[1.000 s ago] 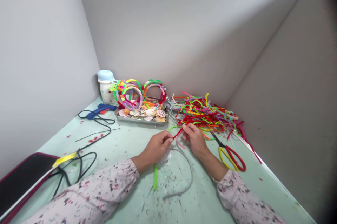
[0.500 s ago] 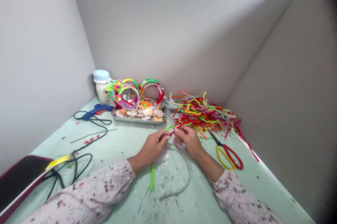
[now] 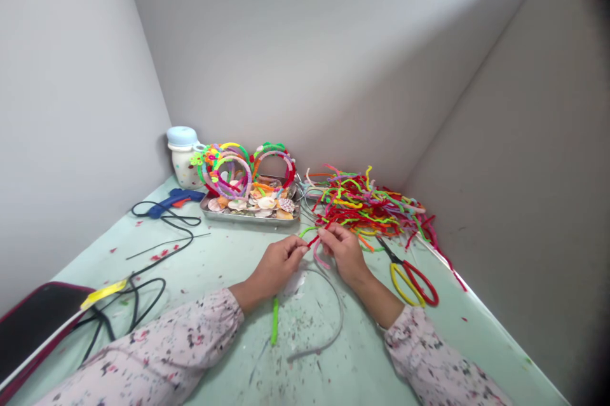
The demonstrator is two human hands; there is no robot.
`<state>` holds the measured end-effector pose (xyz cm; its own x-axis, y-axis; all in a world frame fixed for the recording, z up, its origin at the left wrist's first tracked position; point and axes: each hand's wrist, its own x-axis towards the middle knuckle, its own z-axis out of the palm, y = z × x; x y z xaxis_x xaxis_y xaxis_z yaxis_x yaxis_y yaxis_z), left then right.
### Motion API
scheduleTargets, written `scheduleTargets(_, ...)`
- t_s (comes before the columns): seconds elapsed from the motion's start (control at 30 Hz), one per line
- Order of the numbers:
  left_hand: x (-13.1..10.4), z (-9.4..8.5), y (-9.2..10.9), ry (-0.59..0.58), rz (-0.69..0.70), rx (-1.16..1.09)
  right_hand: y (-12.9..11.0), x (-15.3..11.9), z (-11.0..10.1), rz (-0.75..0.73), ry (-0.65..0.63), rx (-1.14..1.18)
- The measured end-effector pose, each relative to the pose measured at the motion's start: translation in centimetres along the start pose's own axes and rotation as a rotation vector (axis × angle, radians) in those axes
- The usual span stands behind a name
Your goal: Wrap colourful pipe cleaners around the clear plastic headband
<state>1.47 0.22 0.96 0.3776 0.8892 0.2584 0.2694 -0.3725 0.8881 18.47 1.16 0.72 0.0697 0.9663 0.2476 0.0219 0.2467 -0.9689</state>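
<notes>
Pinching one red fuzzy stem [image 3: 312, 241] between them, a worker's two bare hands meet over a pale green table [image 3: 229, 266]. The left hand [image 3: 279, 266] has thumb and fingertips together on one part of the stem; the right hand [image 3: 347, 257] is clamped on it just beside, with a short stretch showing between the grips. A slack pinch could let the stem spring loose, and too hard a tug might shed its fuzz or kink its core. One pink strand [image 3: 321, 260] dangles just below the right fingertips, where it could snag; one green strand [image 3: 307, 230] curves just beyond the left ones. Whether either joins the red stem cannot be told.

Below and between the hands curves one grey strip [image 3: 339, 323]; one green piece [image 3: 274, 322] lies just below the left hand. To the right hand's right rests one pair of scissors [image 3: 403, 264], blades toward a heap of coloured stems [image 3: 366, 206] too tangled to count; a careless sweep of that wrist might knock them.

Farther beyond the left hand sits one metal tray [image 3: 250, 218] of shells [image 3: 265, 203], many and overlapping, with at least three decorated hoops [image 3: 248, 177]. To its left lie one blue glue gun [image 3: 176, 199] and, farthest, one lidded jar [image 3: 183, 164].
</notes>
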Motion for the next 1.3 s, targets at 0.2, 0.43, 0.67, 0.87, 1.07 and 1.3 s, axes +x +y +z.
scheduleTargets(0.2, 0.1, 0.1, 0.0, 0.033, 0.015, 0.040, 0.2, 0.1, -0.1, 0.005, 0.035, -0.001)
scheduleTargets(0.43, -0.2, -0.1, 0.3, -0.008, -0.006, -0.051, 0.8, 0.4, -0.4, 0.042, -0.056, 0.071)
scheduleTargets(0.67, -0.1, -0.6, 0.3, -0.037, -0.101, -0.341, 0.5, 0.3, -0.3, 0.128, -0.092, 0.253)
scheduleTargets(0.87, 0.4, -1.1, 0.1, -0.006, -0.124, -0.462, 0.6, -0.5, -0.1, 0.161, -0.365, 0.152)
scheduleTargets(1.07, 0.4, -1.2, 0.4, -0.017, -0.152, -0.496, 0.2, -0.4, -0.2, 0.133, -0.545, -0.024)
scheduleTargets(1.3, 0.5, -1.2, 0.0, -0.001, -0.168, -0.485, -0.6, -0.5, -0.1, 0.108, -0.587, -0.112)
